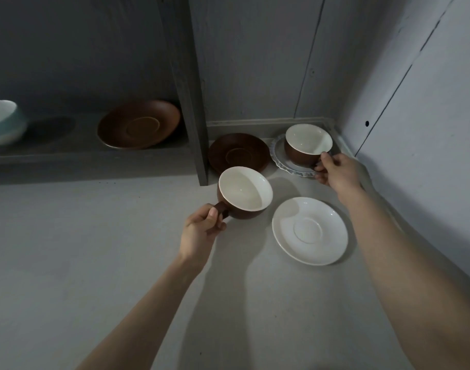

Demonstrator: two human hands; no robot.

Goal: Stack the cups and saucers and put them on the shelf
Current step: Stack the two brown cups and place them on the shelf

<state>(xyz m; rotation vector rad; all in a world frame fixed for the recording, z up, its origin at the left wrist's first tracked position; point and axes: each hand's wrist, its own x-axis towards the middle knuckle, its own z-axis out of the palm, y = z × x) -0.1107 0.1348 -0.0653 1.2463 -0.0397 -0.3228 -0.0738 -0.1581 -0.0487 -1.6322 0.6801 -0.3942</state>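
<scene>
My left hand [202,228] grips the handle of a brown cup with a white inside [244,190], held just above the counter near the shelf's upright. My right hand [338,172] pinches the handle of a second brown cup [307,145], which sits on a ruffled pale saucer [279,156] in the back corner. A plain white saucer [310,231] lies on the counter between my arms. A brown saucer [238,153] lies by the upright, and another brown saucer [139,125] rests on the shelf [68,156].
A pale blue bowl [4,122] stands at the shelf's far left. The shelf's dark upright [191,102] divides it from the corner. A wall [428,116] closes in the right side. The grey counter [95,249] stretches left and toward me.
</scene>
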